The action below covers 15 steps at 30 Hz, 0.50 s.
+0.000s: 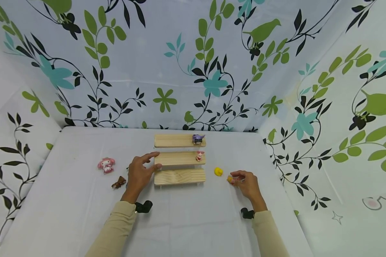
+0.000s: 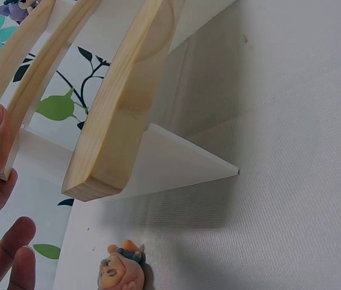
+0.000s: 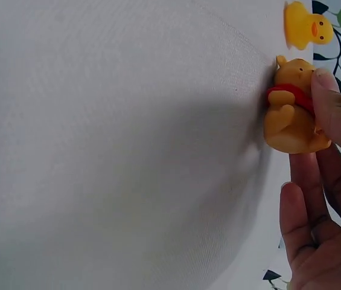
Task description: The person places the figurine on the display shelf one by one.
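Note:
In the middle of the table stands a three-tier wooden shelf [image 1: 179, 176] with white side supports. My left hand [image 1: 140, 174] holds the left end of its middle plank [image 2: 37, 75], thumb on one edge and a finger on the other. My right hand [image 1: 248, 185] pinches a yellow bear figurine [image 3: 291, 115] with a red shirt, at the right of the shelf. Beside the bear is a yellow rubber duck [image 1: 218, 171]. On the top plank, at its right end, sits a purple-and-dark figurine [image 1: 197, 139]. A small red-and-white figurine [image 1: 199, 156] stands on the middle plank's right end.
Left of the shelf lie a pink-hooded figurine [image 1: 106, 165] and a brown figurine [image 1: 118, 182]. Close to my left hand is a figurine with a pinkish face [image 2: 121, 269], mostly hidden in the head view. A leaf-patterned cloth [image 1: 132, 71] hangs behind the white table [image 1: 193, 228].

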Available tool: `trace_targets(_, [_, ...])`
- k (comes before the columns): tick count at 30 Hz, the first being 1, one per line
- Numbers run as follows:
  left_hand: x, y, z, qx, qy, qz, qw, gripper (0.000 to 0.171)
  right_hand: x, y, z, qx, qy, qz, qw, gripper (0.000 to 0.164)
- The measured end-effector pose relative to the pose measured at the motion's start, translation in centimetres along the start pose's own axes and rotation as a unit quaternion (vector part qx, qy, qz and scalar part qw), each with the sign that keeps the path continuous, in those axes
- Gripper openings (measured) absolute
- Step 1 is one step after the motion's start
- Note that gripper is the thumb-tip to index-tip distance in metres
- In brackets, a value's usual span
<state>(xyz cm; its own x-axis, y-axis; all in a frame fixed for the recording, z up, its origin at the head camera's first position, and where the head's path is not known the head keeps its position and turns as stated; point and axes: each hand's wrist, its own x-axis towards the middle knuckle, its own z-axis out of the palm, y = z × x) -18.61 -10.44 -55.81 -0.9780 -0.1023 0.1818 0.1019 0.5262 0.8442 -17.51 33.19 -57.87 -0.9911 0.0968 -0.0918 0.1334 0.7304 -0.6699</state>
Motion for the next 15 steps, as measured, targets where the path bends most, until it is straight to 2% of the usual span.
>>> trace_targets(10, [0.03, -0.1, -0.04, -0.002, 0.004, -0.001, 1.0, 0.05, -0.37, 0.16, -0.46, -0.054, -0.033, -0.022, 0.998, 0.03])
trace_targets(15, [0.05, -0.17, 0.07, -0.004, -0.002, -0.008, 1.0, 0.051, -0.61, 0.22, -0.56, -0.073, -0.046, -0.017, 0.996, 0.032])
